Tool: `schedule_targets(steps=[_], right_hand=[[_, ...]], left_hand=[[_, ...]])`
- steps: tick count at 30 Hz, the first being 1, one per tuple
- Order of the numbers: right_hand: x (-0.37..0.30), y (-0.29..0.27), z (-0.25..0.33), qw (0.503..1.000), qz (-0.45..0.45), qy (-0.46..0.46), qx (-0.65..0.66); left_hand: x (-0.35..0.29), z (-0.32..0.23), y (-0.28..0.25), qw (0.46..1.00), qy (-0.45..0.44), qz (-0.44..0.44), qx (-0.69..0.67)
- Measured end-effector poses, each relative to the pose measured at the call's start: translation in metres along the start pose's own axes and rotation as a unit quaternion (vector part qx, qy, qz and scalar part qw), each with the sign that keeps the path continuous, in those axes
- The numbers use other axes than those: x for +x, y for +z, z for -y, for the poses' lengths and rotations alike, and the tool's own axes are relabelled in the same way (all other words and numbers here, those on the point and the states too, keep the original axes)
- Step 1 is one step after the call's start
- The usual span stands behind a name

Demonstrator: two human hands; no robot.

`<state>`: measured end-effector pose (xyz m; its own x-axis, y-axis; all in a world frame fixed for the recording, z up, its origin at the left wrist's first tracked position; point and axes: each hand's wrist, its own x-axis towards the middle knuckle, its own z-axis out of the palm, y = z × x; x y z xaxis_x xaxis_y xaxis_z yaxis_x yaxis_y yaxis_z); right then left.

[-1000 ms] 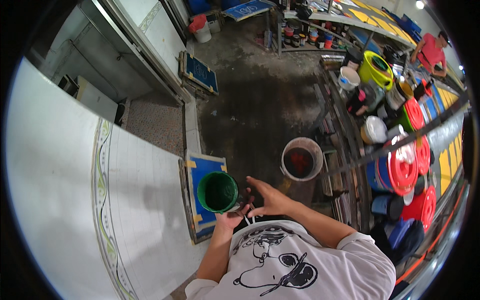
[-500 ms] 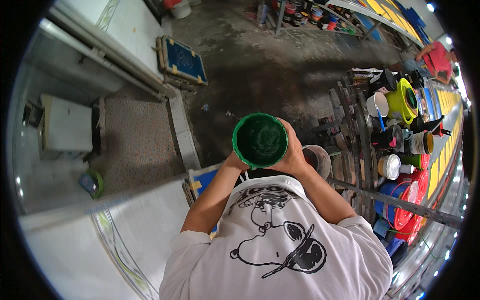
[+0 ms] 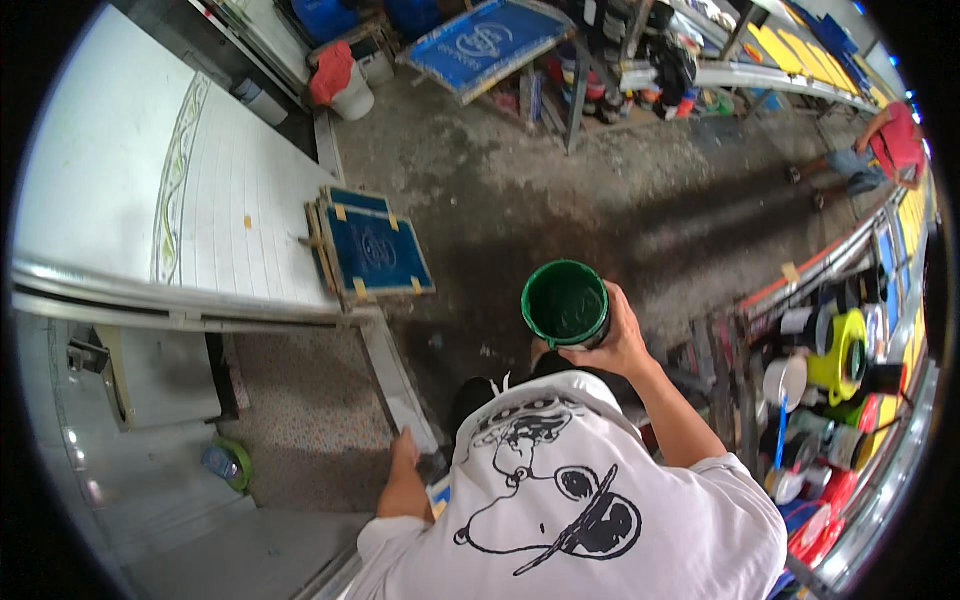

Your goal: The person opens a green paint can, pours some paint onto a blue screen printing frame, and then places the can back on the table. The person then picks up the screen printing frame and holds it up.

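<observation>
A round tub (image 3: 567,305), its rim and inside coated in dark green paint, stands out in front of my waist with its mouth facing up. My right hand (image 3: 622,340) is wrapped round its right side and lower edge. How much paint lies in the tub I cannot tell. My left hand (image 3: 404,446) hangs down by my left side, apart from the tub and near the pale door sill (image 3: 395,375). Its fingers are too small and foreshortened to make out.
Blue-meshed framed screens (image 3: 375,250) lean against the white tiled wall at left. Another blue screen (image 3: 488,45) lies on a stand ahead. A rack of paint tubs, including a yellow-green bucket (image 3: 835,355), runs along my right. A person in red (image 3: 895,145) stands at far right.
My left hand has let go of the tub and dropped to my left side. My right hand alone now holds it, slightly further right. The view has shifted, showing more ahead.
</observation>
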<state>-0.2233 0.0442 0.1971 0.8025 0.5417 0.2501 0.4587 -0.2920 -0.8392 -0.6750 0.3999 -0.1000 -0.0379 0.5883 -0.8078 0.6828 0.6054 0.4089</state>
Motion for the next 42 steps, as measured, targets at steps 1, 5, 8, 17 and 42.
schedule_targets(steps=[1,5,8,17,42], right_hand=[[0.029,-0.007,-0.004,1.000,0.005,0.000,-0.005],[0.135,-0.022,-0.025,0.999,0.023,0.028,-0.017],[0.213,-0.022,-0.038,0.996,0.027,0.016,-0.084],[0.462,0.012,-0.098,0.974,0.073,0.045,-0.212],[0.749,0.055,-0.207,0.908,0.310,0.154,-0.236]], left_hand=[[-0.004,-0.013,-0.008,0.989,-0.105,-0.027,0.096],[-0.028,-0.048,0.013,0.995,-0.095,0.040,0.013],[-0.047,-0.104,0.085,0.995,-0.090,0.049,-0.017],[0.126,-0.331,0.242,0.964,-0.054,0.235,-0.115],[0.162,-0.643,0.237,0.965,-0.158,0.133,0.164]])
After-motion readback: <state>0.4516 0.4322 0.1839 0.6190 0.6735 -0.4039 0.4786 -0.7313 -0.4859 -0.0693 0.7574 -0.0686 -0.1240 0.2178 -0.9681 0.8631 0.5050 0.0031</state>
